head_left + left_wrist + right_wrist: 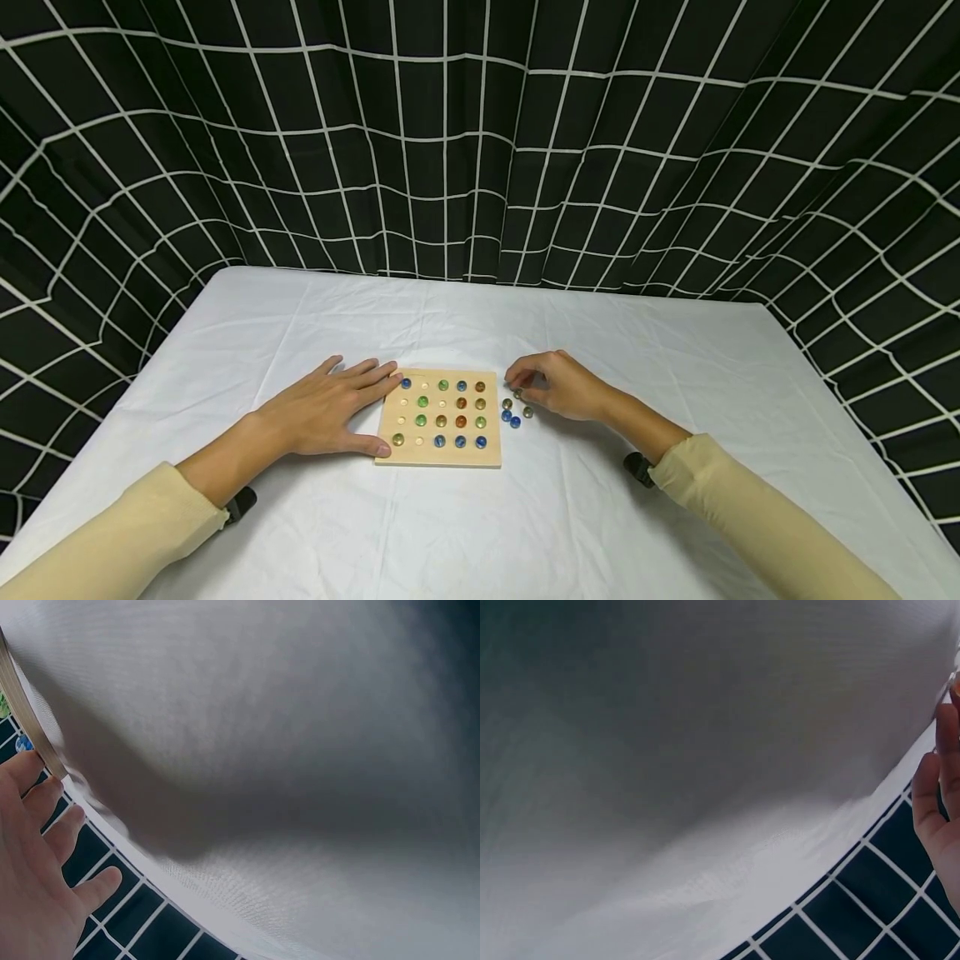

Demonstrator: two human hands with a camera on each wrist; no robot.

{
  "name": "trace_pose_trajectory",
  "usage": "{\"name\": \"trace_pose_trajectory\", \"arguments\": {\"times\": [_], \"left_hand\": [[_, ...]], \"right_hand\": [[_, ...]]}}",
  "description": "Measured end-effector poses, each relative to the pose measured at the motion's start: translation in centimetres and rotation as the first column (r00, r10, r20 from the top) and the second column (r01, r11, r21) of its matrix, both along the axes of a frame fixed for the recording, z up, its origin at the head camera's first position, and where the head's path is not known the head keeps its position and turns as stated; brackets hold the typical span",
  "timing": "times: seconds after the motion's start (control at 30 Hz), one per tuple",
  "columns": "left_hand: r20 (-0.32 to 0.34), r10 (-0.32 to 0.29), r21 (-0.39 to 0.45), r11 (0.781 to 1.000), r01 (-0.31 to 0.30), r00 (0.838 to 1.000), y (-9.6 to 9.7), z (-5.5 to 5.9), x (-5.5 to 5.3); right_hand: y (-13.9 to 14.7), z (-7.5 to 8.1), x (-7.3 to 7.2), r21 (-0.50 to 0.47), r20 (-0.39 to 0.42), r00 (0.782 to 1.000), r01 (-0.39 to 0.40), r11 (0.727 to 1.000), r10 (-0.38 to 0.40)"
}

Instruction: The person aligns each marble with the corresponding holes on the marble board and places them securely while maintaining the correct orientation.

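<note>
A square wooden board (442,457) lies flat on the table, with rows of round hollows; several hold glass marbles in blue, green, amber and red-brown. My left hand (322,412) rests along its left side with fingers spread, fingertips at the far left corner and thumb at the near left corner. In the left wrist view, the left hand (34,847) reaches the board's edge (28,712). Right of the board, my right hand (562,385) bends its fingers and thumb around a clear marble (518,393). Only part of the right hand (941,802) shows in the right wrist view.
Several loose marbles, among them a blue one (515,422) and a clear amber one (528,412), lie between the board and the right hand. A white cloth (570,517) covers the table. Black curtains (465,150) with white grid lines hang behind and at both sides.
</note>
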State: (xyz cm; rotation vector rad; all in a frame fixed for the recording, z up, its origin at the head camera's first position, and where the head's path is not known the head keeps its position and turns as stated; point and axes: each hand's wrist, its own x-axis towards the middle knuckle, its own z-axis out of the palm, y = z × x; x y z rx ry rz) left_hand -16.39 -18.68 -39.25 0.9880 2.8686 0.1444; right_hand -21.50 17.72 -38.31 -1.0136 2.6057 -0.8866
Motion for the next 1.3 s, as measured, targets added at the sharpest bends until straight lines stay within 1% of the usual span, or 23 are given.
{"name": "trace_pose_trajectory", "arguments": {"times": [0.13,0.27,0.4,0.67,0.93,1.1,1.3], "left_hand": [[0.000,-0.002,-0.001,1.000,0.002,1.000,0.0,0.0,0.0],[0.003,-0.003,-0.005,1.000,0.003,1.000,0.0,0.1,0.0],[0.006,-0.003,-0.010,1.000,0.003,1.000,0.0,0.1,0.0],[0.001,-0.003,-0.008,1.000,0.004,1.000,0.0,0.1,0.0],[0.007,0.001,-0.017,1.000,-0.001,1.000,0.0,0.0,-0.1],[0.009,0.001,-0.014,1.000,0.000,1.000,0.0,0.0,-0.1],[0.007,-0.001,-0.010,1.000,0.001,1.000,0.0,0.1,-0.1]], "right_hand": [[-0.6,0.3,0.0,-0.019,-0.016,1.000,0.006,1.000,-0.006],[-1.4,0.7,0.1,-0.048,0.004,1.000,0.011,0.999,-0.011],[-2.3,1.0,0.1,-0.052,0.023,1.000,0.012,0.999,-0.010],[-4.3,1.3,0.3,-0.070,0.003,1.000,-0.027,0.997,0.028],[-6.2,1.2,0.6,-0.094,0.013,0.998,-0.065,0.993,0.066],[-7.3,1.2,0.6,-0.082,0.007,0.996,-0.092,0.992,0.093],[-8.4,1.1,0.9,-0.037,0.009,0.994,-0.109,0.993,0.110]]}}
